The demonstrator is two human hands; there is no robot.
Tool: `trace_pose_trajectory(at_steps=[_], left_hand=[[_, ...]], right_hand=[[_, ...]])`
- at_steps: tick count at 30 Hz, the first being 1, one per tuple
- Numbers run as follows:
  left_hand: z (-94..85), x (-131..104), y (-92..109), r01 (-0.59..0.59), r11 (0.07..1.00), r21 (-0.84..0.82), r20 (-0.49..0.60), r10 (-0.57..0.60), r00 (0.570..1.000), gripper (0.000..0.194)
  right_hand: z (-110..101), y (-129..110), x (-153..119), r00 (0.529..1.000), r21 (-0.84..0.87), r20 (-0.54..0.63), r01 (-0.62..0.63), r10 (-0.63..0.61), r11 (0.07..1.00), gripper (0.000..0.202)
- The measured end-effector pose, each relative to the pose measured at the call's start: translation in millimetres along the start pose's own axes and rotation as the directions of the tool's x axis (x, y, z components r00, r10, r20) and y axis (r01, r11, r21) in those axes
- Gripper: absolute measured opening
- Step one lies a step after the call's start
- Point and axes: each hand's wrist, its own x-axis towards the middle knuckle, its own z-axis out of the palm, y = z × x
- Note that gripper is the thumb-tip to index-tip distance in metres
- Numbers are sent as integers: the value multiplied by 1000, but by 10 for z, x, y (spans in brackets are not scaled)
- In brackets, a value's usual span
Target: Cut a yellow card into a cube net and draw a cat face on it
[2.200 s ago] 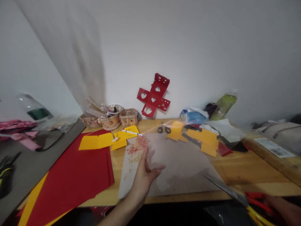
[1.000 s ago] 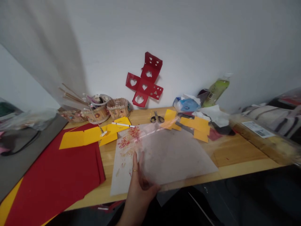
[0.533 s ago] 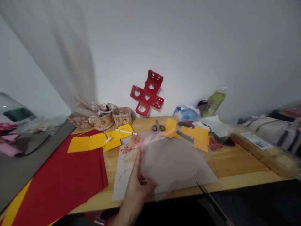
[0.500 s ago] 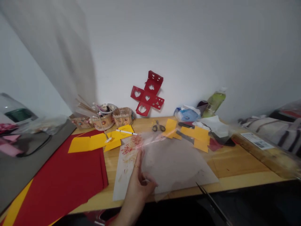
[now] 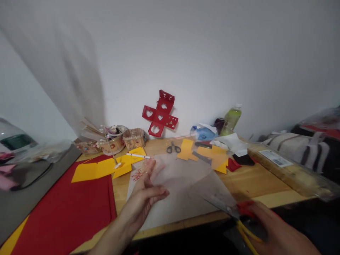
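Note:
My left hand [image 5: 145,193] is over the white paper sheet [image 5: 148,221], thumb apart from the fingertips. It seems to hold a thin clear plastic sheet [image 5: 186,184], which is hard to see and tints the paper and part of the yellow card behind. My right hand [image 5: 276,226], blurred at the lower right, grips scissors [image 5: 231,210] with red and yellow handles. Their blades point left over the sheet's near right part. Red and yellowish specks [image 5: 137,174] lie on the white paper beside my left fingers.
Red card [image 5: 71,209] lies at left, with cut yellow card [image 5: 92,170] and a white pen [image 5: 138,155] above it. Small black scissors [image 5: 173,148] and more yellow card [image 5: 187,148] lie behind. Decorated baskets [image 5: 134,139], a green bottle [image 5: 231,120] and a wrapped package [image 5: 289,170] surround them. A red cutout [image 5: 160,117] hangs on the wall.
My right hand has come into view with the scissors, whose blades have moved up and left over the sheet. My left hand has shifted left, and the view has turned slightly.

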Motion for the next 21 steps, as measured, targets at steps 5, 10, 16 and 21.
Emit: trace_pose_trajectory(at_steps=[5, 10, 16, 21], left_hand=[[133, -16, 214, -110, 994, 3, 53, 110, 992, 90], [81, 10, 252, -193, 981, 25, 97, 190, 977, 91], [-192, 139, 277, -352, 932, 85, 157, 336, 929, 83], [-256, 245, 462, -446, 885, 135, 178, 421, 889, 79]], right_hand=[[75, -337, 746, 960, 38, -14, 279, -279, 959, 42], [193, -549, 1026, 951, 201, -66, 308, -301, 930, 31], [65, -445, 1019, 960, 562, -111, 275, -258, 780, 40], [-538, -202, 1000, 972, 867, -235, 221, -24, 448, 61]])
